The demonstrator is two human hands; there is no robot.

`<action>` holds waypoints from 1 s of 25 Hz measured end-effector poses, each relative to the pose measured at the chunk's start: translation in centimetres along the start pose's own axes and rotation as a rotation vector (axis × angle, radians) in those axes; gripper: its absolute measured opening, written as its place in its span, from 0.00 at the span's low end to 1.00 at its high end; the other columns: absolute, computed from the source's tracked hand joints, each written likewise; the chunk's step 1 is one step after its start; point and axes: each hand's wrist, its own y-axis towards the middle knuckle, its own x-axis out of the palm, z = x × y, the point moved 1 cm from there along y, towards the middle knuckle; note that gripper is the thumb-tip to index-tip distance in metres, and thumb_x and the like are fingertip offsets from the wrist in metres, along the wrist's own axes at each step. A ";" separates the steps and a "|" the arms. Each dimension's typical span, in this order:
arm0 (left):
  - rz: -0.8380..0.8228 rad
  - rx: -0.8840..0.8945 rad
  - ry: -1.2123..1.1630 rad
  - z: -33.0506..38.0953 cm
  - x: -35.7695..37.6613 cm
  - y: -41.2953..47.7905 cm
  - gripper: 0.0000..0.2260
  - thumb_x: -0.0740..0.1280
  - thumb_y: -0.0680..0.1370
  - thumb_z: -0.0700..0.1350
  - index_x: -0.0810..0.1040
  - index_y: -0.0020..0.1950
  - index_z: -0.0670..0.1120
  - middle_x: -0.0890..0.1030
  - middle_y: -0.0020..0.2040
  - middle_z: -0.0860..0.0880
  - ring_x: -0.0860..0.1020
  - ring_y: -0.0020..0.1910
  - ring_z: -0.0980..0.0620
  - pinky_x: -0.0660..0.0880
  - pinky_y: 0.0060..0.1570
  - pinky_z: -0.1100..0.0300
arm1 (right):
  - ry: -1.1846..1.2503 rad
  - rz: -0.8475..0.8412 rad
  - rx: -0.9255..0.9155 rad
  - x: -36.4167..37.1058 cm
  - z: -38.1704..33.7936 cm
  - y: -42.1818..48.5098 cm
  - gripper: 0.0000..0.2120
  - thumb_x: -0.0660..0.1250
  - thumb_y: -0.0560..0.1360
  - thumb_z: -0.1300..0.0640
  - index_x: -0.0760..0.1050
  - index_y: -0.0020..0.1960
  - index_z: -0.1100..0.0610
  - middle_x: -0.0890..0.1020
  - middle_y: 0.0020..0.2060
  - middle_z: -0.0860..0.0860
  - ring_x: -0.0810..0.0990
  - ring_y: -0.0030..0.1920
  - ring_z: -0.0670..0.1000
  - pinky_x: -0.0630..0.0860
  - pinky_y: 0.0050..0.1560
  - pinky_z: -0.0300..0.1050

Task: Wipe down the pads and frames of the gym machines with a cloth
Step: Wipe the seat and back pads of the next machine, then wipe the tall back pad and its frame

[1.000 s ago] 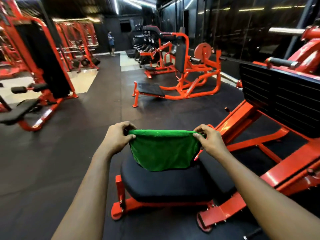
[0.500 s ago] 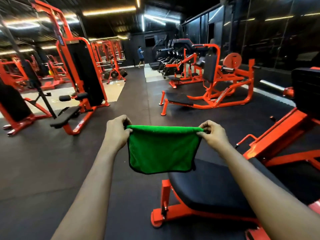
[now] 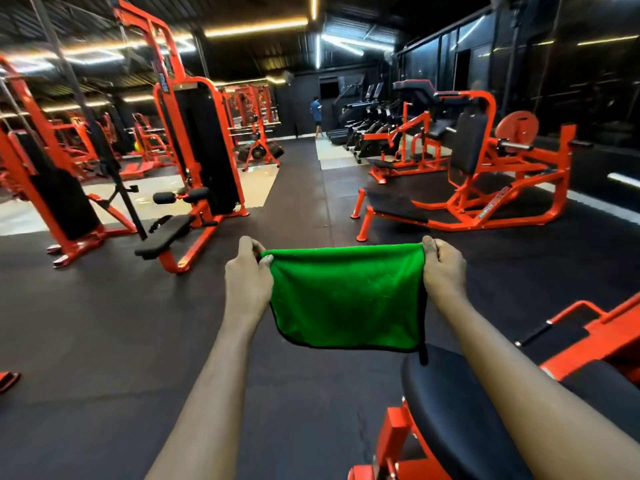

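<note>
Between the fingers of the left hand [image 3: 247,271] and right hand [image 3: 443,268], a green cloth [image 3: 346,299] hangs stretched flat, each hand pinching a top corner, probably ready for wiping the black pad [image 3: 450,410] below.

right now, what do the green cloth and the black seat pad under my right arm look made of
Green cloth: probably microfibre fabric, matte, it drapes softly and has black stitched edging. Black seat pad: looks like vinyl or leatherette over padding, smooth, soft sheen on its rounded edge.
</note>
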 end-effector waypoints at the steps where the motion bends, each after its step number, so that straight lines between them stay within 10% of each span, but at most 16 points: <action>1: 0.004 -0.006 0.009 -1.2 0.4 1.7 0.04 0.67 0.80 0.38 0.73 0.50 0.43 0.78 0.38 0.48 0.76 0.42 0.43 0.69 0.41 0.53 | -0.003 -0.017 0.022 2.4 0.2 1.1 0.22 0.61 0.84 0.51 0.65 0.33 0.57 0.69 0.27 0.52 0.67 0.32 0.52 0.59 0.35 0.51; 8: 0.077 -0.141 0.082 -9.6 3.6 18.1 0.02 0.67 0.81 0.41 0.75 0.50 0.44 0.80 0.42 0.44 0.75 0.43 0.44 0.65 0.42 0.57 | 0.175 -0.222 0.187 21.6 0.9 10.2 0.10 0.72 0.77 0.47 0.80 0.46 0.55 0.84 0.38 0.49 0.82 0.41 0.51 0.77 0.44 0.49; 13: 0.100 -0.154 0.044 -17.0 7.8 28.8 0.02 0.66 0.80 0.40 0.79 0.50 0.42 0.83 0.45 0.39 0.79 0.49 0.39 0.65 0.44 0.59 | 0.206 -0.654 0.225 31.9 1.1 14.3 0.20 0.77 0.70 0.68 0.75 0.58 0.60 0.80 0.40 0.53 0.81 0.42 0.49 0.77 0.38 0.38; 25: 0.164 0.118 -0.155 -28.3 19.6 55.4 0.06 0.58 0.85 0.44 0.69 0.55 0.41 0.80 0.46 0.33 0.77 0.45 0.31 0.64 0.39 0.48 | 0.315 0.030 0.300 51.4 1.5 29.8 0.05 0.66 0.73 0.50 0.78 0.43 0.51 0.81 0.38 0.51 0.76 0.40 0.51 0.72 0.42 0.52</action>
